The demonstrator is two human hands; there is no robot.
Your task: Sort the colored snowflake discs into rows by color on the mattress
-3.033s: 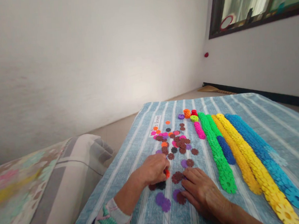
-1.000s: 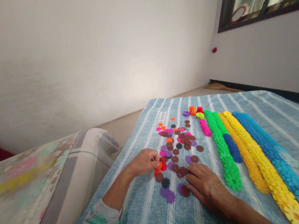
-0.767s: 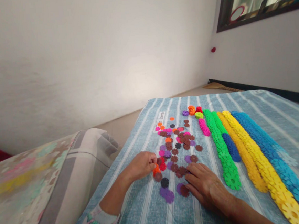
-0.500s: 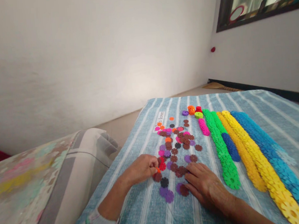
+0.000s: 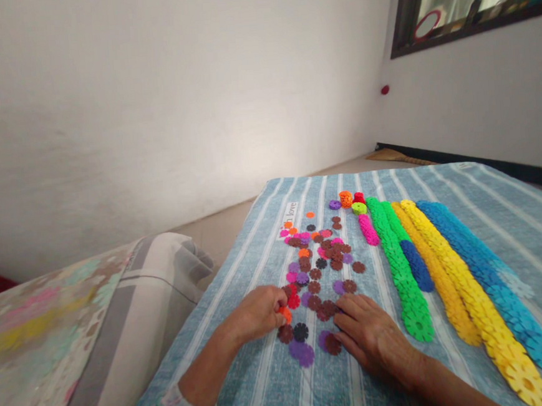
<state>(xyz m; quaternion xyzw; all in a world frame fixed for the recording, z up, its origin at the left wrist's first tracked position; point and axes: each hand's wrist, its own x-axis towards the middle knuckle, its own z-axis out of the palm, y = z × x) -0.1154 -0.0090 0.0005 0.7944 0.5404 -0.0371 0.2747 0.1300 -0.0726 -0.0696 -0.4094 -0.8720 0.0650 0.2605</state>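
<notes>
My left hand (image 5: 260, 313) pinches an orange snowflake disc (image 5: 285, 315) at the left side of a loose spread of discs. Close by lie a red disc (image 5: 293, 301), a black disc (image 5: 300, 332) and a brown disc (image 5: 285, 334). Overlapping purple discs (image 5: 302, 353) are just below them. My right hand (image 5: 372, 332) rests palm down on the cloth, fingers stretched out. Its fingertips are beside brown discs (image 5: 326, 310) and another brown disc (image 5: 331, 344) overlapping a purple one. Whatever lies under the right palm is hidden.
Overlapping rows of green (image 5: 400, 268), yellow (image 5: 475, 293) and blue discs (image 5: 493, 279) run along the right of the striped cloth (image 5: 228, 369). Small stacks, including an orange one (image 5: 346, 199), stand at the far side. A fabric-covered surface (image 5: 93, 329) is at left.
The orange disc has come up between my left fingers and now shows more fully, lifted off the brown disc. My right hand has stayed almost still.
</notes>
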